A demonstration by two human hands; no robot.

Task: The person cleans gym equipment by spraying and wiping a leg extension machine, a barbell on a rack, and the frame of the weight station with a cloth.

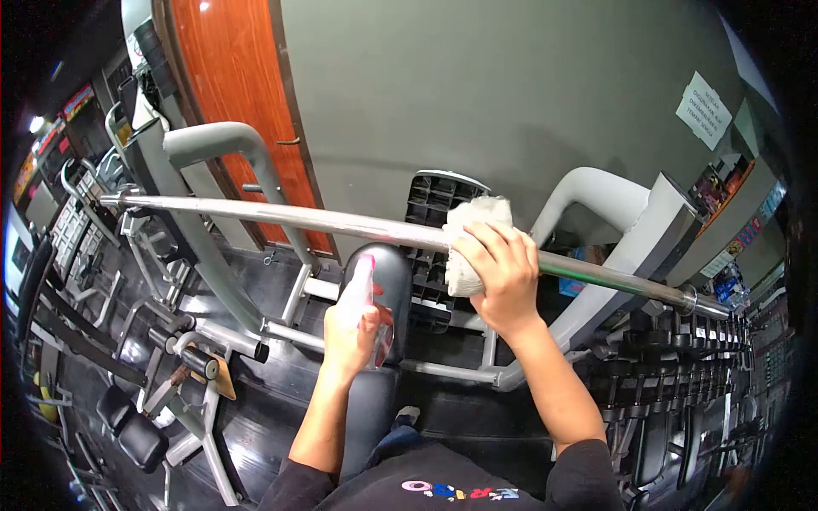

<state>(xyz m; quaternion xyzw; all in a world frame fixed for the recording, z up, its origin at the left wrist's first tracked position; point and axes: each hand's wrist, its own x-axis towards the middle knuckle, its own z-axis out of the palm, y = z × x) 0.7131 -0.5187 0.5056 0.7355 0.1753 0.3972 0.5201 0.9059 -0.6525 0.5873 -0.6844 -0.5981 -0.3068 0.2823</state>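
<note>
Gym equipment fills the frame: weight machines [85, 230] crowd the far left, with a wooden door [230, 85] and a grey wall [511, 85] rising behind them. A steel barbell [298, 217] spans the view, resting across two pale rack uprights [221, 140]. The uprights appear to steady it at arm's reach, so neither hand has to carry its weight.

Below the bar's middle lies the black bench pad [394, 272]. In front of the pad, the person's left hand [349, 332] is closed around a spray bottle [358, 285], fingers wrapped at its neck. The bottle is held head-up, just under the bar and just left of the cloth, which seems to aim its nozzle at the steel.

To the right, the right hand [504, 277] grips a white cloth [469, 230] folded around the barbell, with the fingers curled over the top. The wrap puts fabric between palm and metal on all sides, likely so one squeeze bears on the whole round of the bar.

Farther right, the barbell's end passes above a dumbbell rack [682, 358]. A paper notice [703, 109] is stuck high on the wall; its print is too small to read.
</note>
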